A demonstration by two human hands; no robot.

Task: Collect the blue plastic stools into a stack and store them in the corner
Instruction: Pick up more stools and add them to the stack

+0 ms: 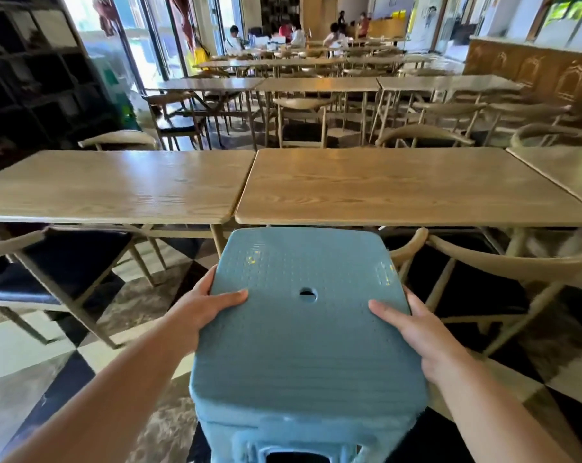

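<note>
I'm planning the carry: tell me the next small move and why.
Probably step back and turn away from the wooden table directly ahead. Both the left hand and the right hand already grip the blue stool stack by its seat edges.

Blue stool [303, 332] held at 6 o'clock, seat up, small round hole [308, 294] at centre. Left hand [202, 312] grips its left edge, right hand [413, 329] its right edge, thumbs on top. Two wooden tables [399, 185] abut at 12 o'clock; chairs [503, 262] tucked under.
</note>
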